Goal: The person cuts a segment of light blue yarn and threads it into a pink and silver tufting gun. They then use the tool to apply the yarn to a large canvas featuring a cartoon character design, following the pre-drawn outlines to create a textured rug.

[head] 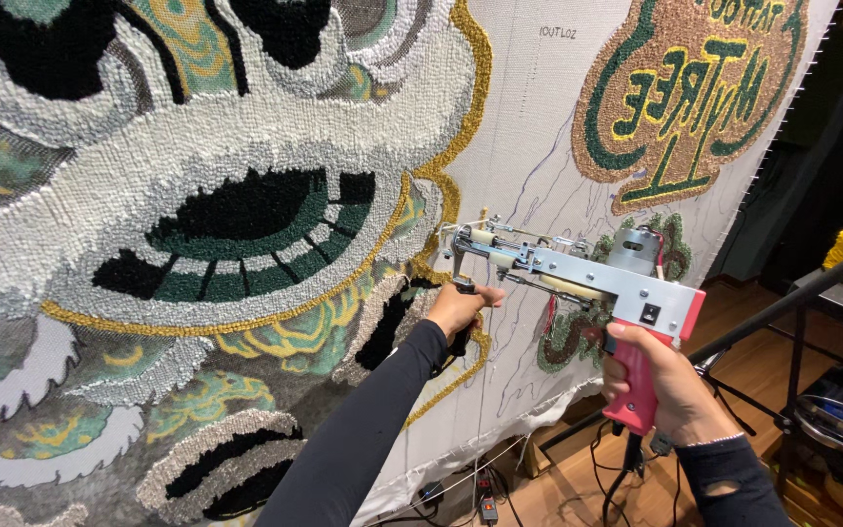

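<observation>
You are gripping the tufting gun (578, 278) closed-fisted, right hand (661, 385) on its pink handle, left hand (456, 307) on the front grip, nose touching the backing cloth (529, 127) beside the gold outline (446, 185); drifting risks stitching over it.

Bright, even light falls on the tufted cloth (246, 195), sharp and free of glare. Toward 3 o'clock the room sinks into deep shadow. Wide-angle distortion bends the edges; only faint shadows show at 6 o'clock.
</observation>
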